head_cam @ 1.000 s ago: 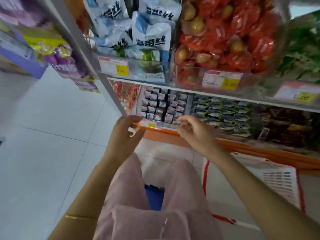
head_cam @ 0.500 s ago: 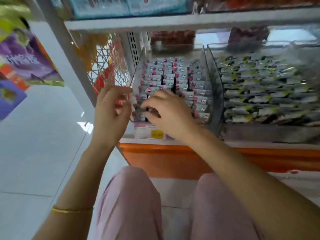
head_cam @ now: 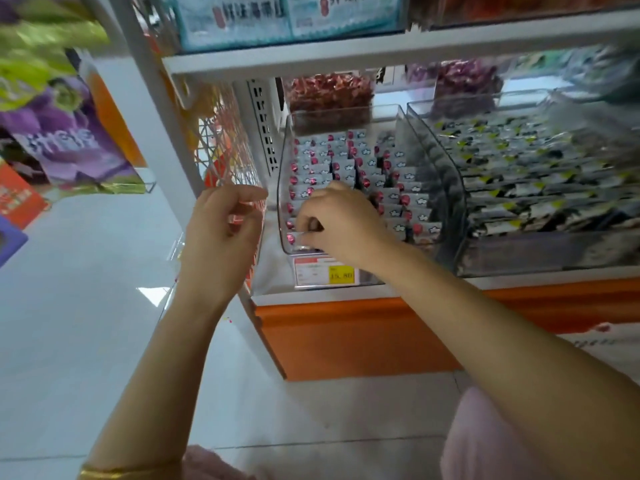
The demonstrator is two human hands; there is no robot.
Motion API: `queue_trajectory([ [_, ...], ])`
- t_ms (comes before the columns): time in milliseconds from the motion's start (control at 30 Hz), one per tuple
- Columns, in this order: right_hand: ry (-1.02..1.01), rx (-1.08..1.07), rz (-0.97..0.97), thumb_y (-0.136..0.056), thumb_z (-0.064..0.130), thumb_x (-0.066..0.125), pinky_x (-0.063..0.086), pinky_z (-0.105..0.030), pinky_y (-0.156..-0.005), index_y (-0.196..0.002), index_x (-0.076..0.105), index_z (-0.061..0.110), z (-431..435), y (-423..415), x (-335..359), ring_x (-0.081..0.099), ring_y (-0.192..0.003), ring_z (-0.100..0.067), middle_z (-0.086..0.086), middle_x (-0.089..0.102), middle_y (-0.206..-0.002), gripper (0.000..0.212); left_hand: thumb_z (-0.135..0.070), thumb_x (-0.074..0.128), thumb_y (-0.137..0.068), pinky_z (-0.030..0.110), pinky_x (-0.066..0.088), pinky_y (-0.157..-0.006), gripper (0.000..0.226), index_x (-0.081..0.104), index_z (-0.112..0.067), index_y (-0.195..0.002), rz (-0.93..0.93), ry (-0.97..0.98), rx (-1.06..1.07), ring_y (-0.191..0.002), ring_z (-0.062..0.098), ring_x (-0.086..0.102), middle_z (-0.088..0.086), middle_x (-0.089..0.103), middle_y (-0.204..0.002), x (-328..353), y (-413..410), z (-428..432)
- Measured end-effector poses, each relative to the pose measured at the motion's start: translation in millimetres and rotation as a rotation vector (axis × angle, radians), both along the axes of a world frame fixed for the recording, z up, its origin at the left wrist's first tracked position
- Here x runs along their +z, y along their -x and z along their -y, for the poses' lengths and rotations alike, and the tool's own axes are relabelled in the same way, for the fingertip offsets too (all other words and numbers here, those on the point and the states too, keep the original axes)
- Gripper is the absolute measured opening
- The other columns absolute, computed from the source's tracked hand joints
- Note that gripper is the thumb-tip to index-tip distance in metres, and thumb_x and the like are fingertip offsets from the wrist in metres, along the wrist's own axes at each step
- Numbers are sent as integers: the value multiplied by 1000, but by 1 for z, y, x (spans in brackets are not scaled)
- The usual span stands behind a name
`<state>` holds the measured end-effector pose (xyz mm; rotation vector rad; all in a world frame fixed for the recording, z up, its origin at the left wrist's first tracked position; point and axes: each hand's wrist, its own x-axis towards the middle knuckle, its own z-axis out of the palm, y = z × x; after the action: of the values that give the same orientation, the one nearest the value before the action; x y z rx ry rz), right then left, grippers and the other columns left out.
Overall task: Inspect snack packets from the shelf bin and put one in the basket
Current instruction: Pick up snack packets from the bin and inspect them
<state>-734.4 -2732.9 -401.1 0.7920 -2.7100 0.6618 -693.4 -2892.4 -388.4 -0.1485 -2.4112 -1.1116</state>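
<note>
She's crouched at the low shelf (head_cam: 519, 277), and the clear bin (head_cam: 283, 181) of snack packets (head_cam: 391, 192) sits centre frame, just above the yellow price tag (head_cam: 341, 274). Her right hand (head_cam: 341, 223) is down inside the bin at its front left corner, fingers curled and seemingly pinching the front packet (head_cam: 293, 239) in the nearest row. Her left hand (head_cam: 221, 237) hangs just left of the bin wall, apart from the right, fingers loosely bent. Something pink shows between them, but I can't tell whether that's a packet or the red wire rack (head_cam: 225, 147) behind.

To do this cleanly, I'd say she should lift the one packet straight up by its top edge, since the rows are packed tight and a sideways tug could drag neighbours out with it. Then bring it clear of the wall and turn it under the light with both hands to read it. The basket isn't in sight from here, so she'll need to look for it before dropping anything.
</note>
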Motion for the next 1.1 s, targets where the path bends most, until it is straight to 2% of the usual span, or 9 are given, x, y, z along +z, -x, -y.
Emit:
queue_trajectory([
  [100, 203, -18, 41, -82, 20, 69, 34, -19, -61, -82, 68, 9, 7, -9, 8, 46, -72, -9, 9, 52, -75, 11, -4, 52, -88, 24, 47, -83, 25, 63, -20, -104, -42, -57, -91, -96, 14, 57, 2, 59, -107, -4, -4, 11],
  [300, 560, -54, 13, -84, 12, 67, 44, -16, -64, -82, 64, 6, 1, -20, 22, 51, -66, 0, 9, 56, -73, 7, -19, 55, -91, 10, 42, -75, 24, 62, -16, -113, -38, -63, -84, -98, 11, 55, 1, 58, -111, -10, -4, 4],
  [467, 859, -45, -3, -87, 6, 62, 53, -25, -59, -82, 59, 13, -12, -32, 25, 58, -69, -9, 0, 59, -77, 9, -28, 55, -91, -3, 33, -70, 32, 60, -17, -122, -90, 68, -173, -106, 6, 42, 1, 52, -114, -6, -1, -5],
  [600, 1022, 11, 124, -89, 3, 58, 55, -25, -55, -83, 58, 8, -17, -30, 21, 61, -60, -7, -4, 60, -76, 8, -33, 55, -90, 11, 36, -85, 28, 64, -19, -113, -58, 73, -232, -111, 11, 45, -1, 55, -112, -5, 3, -4],
  [633, 1054, 9, 173, -90, 3, 57, 56, -27, -55, -84, 58, 6, -20, -30, 17, 62, -59, -10, -7, 60, -76, 7, -36, 56, -89, 14, 38, -85, 24, 65, -22, -107, -43, 54, -270, -106, 6, 48, -7, 56, -106, -5, 3, -4],
  [700, 1093, -10, 251, -91, 4, 56, 57, -30, -55, -83, 57, 7, -24, -31, 7, 63, -59, -14, -9, 60, -75, 8, -44, 56, -84, 8, 36, -76, 20, 62, -30, -97, 12, 16, -341, -93, -3, 49, -19, 54, -98, -4, 0, -5],
  [867, 1158, -10, 372, -91, 4, 54, 57, -29, -54, -83, 55, 5, -36, -36, -5, 68, -62, -18, -14, 63, -79, 8, -40, 56, -76, 10, 44, -54, 20, 58, -34, -95, 138, -101, -475, -71, -4, 54, -14, 59, -80, -5, -8, -14],
  [967, 1151, 52, 519, -86, 8, 61, 56, -27, -52, -89, 59, 7, -47, -39, -4, 67, -59, -20, -5, 67, -72, 4, -37, 54, -80, 10, 44, -56, 17, 61, -34, -95, 156, -101, -512, -70, -3, 56, -15, 63, -79, -4, -12, -12],
  [1100, 1064, 97, 601, -73, 17, 65, 55, -26, -51, -90, 64, 6, -60, -47, -6, 67, -56, -19, -2, 69, -70, 20, -38, 54, -79, 6, 44, -57, 24, 65, -30, -99, 198, -111, -546, -74, -4, 61, -18, 67, -86, -1, -15, -11],
])
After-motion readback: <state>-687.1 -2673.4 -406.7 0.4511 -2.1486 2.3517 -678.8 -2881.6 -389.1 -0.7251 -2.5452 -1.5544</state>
